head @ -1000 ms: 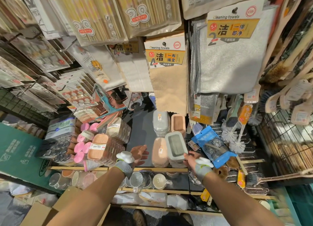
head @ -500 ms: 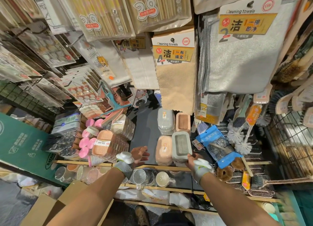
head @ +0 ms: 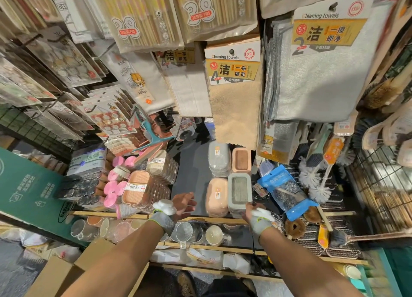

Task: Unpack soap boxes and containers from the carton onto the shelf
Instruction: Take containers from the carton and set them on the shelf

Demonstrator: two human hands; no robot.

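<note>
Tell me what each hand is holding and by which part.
The left hand holds nothing. The right hand meets the grey soap box at its near end; grip or mere touch cannot be told.

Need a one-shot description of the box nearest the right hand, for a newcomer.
Start at the beige towel hanging mid-frame; on the dark shelf below it sit four soap boxes in two rows. Take the front row's right one, the grey box by the right hand. Unlike the smooth peach box beside it, its top shows a slatted tray inside a pale rim.
</note>
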